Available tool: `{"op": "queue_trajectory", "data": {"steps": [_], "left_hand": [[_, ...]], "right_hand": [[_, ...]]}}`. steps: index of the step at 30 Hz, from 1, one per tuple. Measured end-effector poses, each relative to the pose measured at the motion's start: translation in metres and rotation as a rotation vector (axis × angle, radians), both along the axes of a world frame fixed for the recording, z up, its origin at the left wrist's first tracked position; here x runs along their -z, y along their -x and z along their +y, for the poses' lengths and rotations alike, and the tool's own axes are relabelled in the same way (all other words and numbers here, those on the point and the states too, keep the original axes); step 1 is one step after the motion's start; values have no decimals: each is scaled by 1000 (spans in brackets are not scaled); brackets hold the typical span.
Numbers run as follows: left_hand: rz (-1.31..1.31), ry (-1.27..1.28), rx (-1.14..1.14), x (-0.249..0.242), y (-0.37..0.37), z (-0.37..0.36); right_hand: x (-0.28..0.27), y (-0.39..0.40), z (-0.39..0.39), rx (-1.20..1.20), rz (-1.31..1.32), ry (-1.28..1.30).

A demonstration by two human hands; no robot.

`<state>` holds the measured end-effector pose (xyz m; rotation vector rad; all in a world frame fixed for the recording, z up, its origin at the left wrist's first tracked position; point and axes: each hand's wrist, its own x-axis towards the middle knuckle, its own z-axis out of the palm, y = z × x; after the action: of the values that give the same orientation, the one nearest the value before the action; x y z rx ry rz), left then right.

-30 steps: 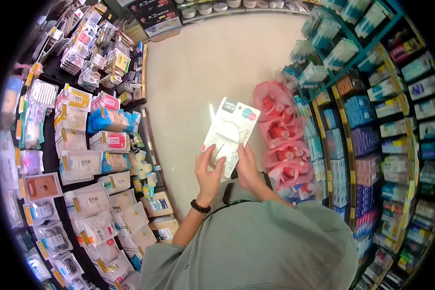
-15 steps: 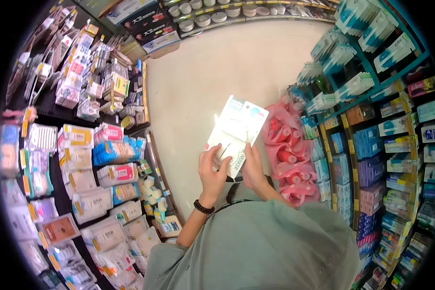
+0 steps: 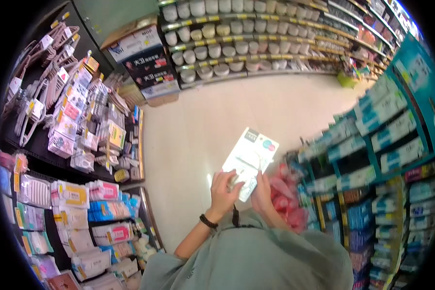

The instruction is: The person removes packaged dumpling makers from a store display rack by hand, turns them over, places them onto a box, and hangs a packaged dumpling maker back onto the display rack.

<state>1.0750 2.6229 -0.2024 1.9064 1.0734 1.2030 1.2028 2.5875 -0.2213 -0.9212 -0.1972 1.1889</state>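
I hold a flat white product package (image 3: pixel 250 157) with a dark label and coloured dots at its top, upright in front of my chest. My left hand (image 3: pixel 223 192) grips its lower left edge, thumb on the front; a dark beaded bracelet (image 3: pixel 208 222) sits on that wrist. My right hand (image 3: pixel 262 192) holds the lower right edge. I wear a grey-green shirt (image 3: pixel 256 261).
I stand in a shop aisle with a pale floor (image 3: pixel 217 111). Hanging packets fill the left rack (image 3: pixel 77 145). Blue and teal boxes line the right shelves (image 3: pixel 386 145). Pink bagged bottles (image 3: pixel 287 193) hang low on the right. Bowls fill the far shelves (image 3: pixel 227 43).
The view has tilted up, showing more of the aisle's far end and bowl shelves. Both hands still hold the package, now lower in the picture.
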Motion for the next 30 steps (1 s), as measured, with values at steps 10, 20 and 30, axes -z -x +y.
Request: {"op": "queue_trajectory", "data": {"steps": [10,20,30], "left_hand": [[168,-108,-96,-5,19,146],[139,-8,-274,10,33,331],[347,-153,-389,-25,49,553]], "right_hand": [[-1,13,158,-129,4,86],[10,24,372,-406,-15,128],[7,50,611,-517,45,61]]}}
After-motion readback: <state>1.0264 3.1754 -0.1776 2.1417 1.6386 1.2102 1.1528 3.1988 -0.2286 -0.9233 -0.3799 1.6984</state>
